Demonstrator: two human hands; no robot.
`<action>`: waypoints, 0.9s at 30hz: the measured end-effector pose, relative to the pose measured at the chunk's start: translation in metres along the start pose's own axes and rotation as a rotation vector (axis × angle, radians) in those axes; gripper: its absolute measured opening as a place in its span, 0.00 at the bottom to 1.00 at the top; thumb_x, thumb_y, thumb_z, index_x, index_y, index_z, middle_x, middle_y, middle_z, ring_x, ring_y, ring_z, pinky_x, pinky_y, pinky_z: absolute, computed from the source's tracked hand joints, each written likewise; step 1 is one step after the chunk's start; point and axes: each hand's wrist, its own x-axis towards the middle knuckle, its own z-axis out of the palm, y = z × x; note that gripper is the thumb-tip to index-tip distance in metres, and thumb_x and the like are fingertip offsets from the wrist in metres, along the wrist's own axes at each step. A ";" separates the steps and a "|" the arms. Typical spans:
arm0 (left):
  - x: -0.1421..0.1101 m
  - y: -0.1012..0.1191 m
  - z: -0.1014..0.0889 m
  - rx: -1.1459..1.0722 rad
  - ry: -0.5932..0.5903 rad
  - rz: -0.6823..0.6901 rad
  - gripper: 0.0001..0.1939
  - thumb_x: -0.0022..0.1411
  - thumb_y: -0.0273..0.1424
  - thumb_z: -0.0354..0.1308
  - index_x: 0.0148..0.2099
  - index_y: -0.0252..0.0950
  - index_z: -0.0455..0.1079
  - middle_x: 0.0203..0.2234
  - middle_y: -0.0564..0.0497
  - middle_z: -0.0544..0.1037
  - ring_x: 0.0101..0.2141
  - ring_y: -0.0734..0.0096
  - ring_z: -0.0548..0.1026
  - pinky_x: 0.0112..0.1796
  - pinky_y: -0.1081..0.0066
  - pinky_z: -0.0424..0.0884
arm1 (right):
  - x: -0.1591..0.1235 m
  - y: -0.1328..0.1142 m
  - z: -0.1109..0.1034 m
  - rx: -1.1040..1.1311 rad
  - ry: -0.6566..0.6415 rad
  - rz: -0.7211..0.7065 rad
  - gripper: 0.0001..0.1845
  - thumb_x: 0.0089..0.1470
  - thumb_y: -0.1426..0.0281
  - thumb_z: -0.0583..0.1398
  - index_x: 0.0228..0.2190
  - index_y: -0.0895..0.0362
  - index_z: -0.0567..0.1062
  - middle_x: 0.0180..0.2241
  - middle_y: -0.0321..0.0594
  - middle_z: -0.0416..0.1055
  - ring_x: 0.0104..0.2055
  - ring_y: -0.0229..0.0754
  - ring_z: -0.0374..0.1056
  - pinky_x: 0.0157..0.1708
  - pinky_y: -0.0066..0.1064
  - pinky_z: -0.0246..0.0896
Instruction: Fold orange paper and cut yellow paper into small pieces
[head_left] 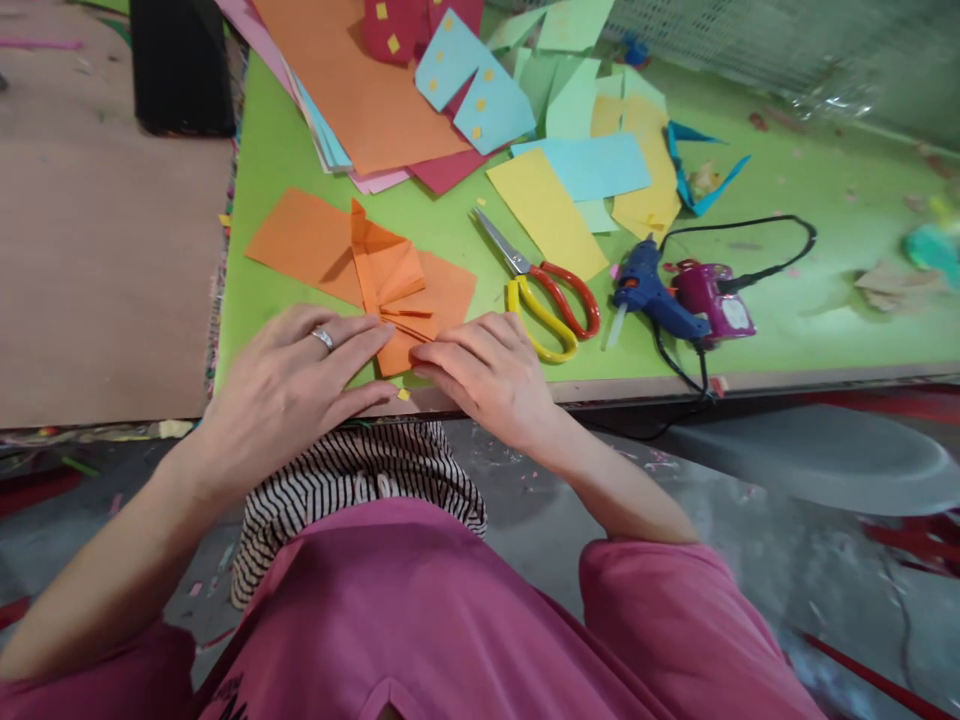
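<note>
A piece of orange paper (390, 268) with several narrow pleats lies near the table's front edge, partly over flat orange sheets (300, 240). My left hand (289, 375), with a ring on one finger, holds its lower left side, index finger at the pleats and thumb by the near corner. From the other side, my right hand (487, 375) pinches the paper's lower right edge, fingers curled together. The pleat ends under the right fingertips are hidden. Just right of that hand rest scissors (536, 280) with one red and one yellow handle, blades slightly apart.
A blue glue gun (652, 290) with a black cord lies beside a magenta plug block (716, 300). Stacked orange sheets (367, 90), a yellow card (547, 210) and light blue cutouts (476, 90) cover the back. A black phone-like object (182, 65) is at upper left. A grey stool (832, 455) stands below right.
</note>
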 end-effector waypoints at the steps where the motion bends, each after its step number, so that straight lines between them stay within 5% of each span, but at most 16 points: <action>1: 0.003 -0.002 -0.003 0.004 -0.006 0.002 0.20 0.73 0.42 0.55 0.62 0.43 0.71 0.52 0.44 0.82 0.50 0.50 0.78 0.54 0.49 0.72 | 0.002 0.000 0.000 -0.002 0.026 0.010 0.11 0.70 0.65 0.58 0.42 0.53 0.80 0.37 0.39 0.79 0.39 0.43 0.67 0.41 0.38 0.57; 6: 0.035 -0.008 -0.026 0.036 0.030 -0.065 0.18 0.76 0.37 0.46 0.51 0.44 0.78 0.48 0.48 0.84 0.51 0.53 0.78 0.57 0.50 0.70 | 0.024 0.006 -0.009 0.222 0.183 0.125 0.14 0.71 0.61 0.57 0.40 0.53 0.80 0.36 0.39 0.79 0.40 0.42 0.70 0.44 0.37 0.63; 9: 0.067 -0.011 -0.051 -0.026 0.025 -0.150 0.17 0.72 0.39 0.51 0.51 0.44 0.79 0.43 0.50 0.84 0.50 0.54 0.78 0.55 0.57 0.69 | 0.044 0.014 -0.023 0.380 0.262 0.212 0.14 0.69 0.60 0.58 0.39 0.54 0.81 0.36 0.38 0.77 0.39 0.40 0.70 0.42 0.35 0.64; 14: 0.123 -0.019 -0.096 0.028 -0.322 -0.448 0.14 0.62 0.38 0.61 0.47 0.42 0.82 0.36 0.53 0.83 0.38 0.59 0.78 0.47 0.63 0.70 | 0.073 0.036 -0.029 0.717 0.102 0.401 0.23 0.63 0.48 0.61 0.33 0.55 0.80 0.29 0.33 0.70 0.31 0.36 0.63 0.33 0.30 0.57; 16: 0.139 -0.023 -0.107 0.013 -0.425 -0.420 0.16 0.61 0.41 0.62 0.48 0.42 0.82 0.40 0.52 0.84 0.40 0.59 0.77 0.50 0.60 0.68 | 0.080 0.044 -0.024 0.843 0.023 0.437 0.25 0.59 0.45 0.63 0.31 0.56 0.79 0.28 0.33 0.70 0.31 0.35 0.62 0.34 0.29 0.56; 27: 0.166 -0.046 -0.096 -0.118 -0.553 -0.473 0.19 0.53 0.39 0.66 0.47 0.41 0.83 0.40 0.52 0.82 0.52 0.52 0.74 0.54 0.62 0.65 | 0.084 0.042 -0.016 0.950 -0.052 0.550 0.18 0.53 0.53 0.66 0.26 0.55 0.77 0.27 0.34 0.73 0.30 0.35 0.59 0.35 0.32 0.53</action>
